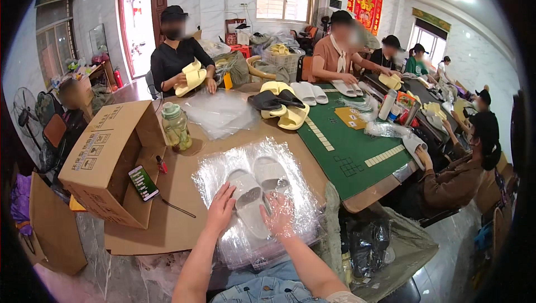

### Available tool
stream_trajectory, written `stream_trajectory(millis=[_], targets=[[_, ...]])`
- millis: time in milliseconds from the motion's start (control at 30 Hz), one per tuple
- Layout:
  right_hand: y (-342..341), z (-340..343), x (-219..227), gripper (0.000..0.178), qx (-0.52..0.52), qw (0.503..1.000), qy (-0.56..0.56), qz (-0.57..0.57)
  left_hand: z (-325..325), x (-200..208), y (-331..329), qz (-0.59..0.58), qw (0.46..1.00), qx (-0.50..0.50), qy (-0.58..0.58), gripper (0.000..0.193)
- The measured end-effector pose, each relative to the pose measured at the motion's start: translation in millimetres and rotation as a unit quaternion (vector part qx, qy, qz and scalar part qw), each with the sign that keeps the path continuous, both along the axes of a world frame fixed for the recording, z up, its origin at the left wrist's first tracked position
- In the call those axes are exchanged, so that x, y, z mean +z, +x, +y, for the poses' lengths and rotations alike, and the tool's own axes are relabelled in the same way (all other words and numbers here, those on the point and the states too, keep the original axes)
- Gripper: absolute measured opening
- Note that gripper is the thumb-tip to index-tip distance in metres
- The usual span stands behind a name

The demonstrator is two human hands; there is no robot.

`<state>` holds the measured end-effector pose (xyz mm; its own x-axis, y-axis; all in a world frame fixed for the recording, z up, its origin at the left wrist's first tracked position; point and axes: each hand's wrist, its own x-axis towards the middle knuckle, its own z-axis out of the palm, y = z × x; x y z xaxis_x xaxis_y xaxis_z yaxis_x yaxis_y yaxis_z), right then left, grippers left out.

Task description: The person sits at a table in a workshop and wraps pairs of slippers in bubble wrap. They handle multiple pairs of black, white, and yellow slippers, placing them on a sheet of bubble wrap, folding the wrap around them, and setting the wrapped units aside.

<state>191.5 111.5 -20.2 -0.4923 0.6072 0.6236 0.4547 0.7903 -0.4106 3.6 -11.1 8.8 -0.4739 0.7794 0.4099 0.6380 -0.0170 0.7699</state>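
A pair of light grey slide slippers lies in front of me on a stack of clear plastic bags. My left hand rests against the left slipper's outer side, fingers stretched out. Over the lower part of the pair, my right hand lies with its fingers spread, beside the right slipper. Shiny film seems to cover part of that hand; whether it is inside a bag, I cannot tell.
Left stand an open cardboard box, a phone, a small red bottle and a glass jar. Ahead lie loose plastic bags and yellow and black slippers. A green mat lies right. Co-workers handle slippers around the tables.
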Motion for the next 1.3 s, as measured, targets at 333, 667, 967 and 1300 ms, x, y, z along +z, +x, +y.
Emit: stream_trajectory(millis=[333, 667, 967, 1300], targets=[[-1.7, 0.5, 3.5, 0.044, 0.003, 0.999, 0.041, 0.03, -0.4, 6.6, 2.2, -0.019, 1.0, -0.004, 0.002, 0.04], [-3.1, 1.9, -2.8, 0.047, -0.006, 1.0, 0.02, -0.005, 1.5, -3.5, -3.2, 0.018, 1.0, 0.005, 0.013, 0.041], [-6.5, 3.8, -1.5, 0.043, -0.026, 0.999, 0.036, 0.002, 1.9, -3.7, -3.1, 0.012, 1.0, 0.01, 0.02, 0.042], [12.2, -5.9, 20.7, 0.031, 0.133, 0.983, -0.08, 0.097, 0.8, -5.2, -3.8, -0.012, 1.0, 0.007, 0.011, 0.044]])
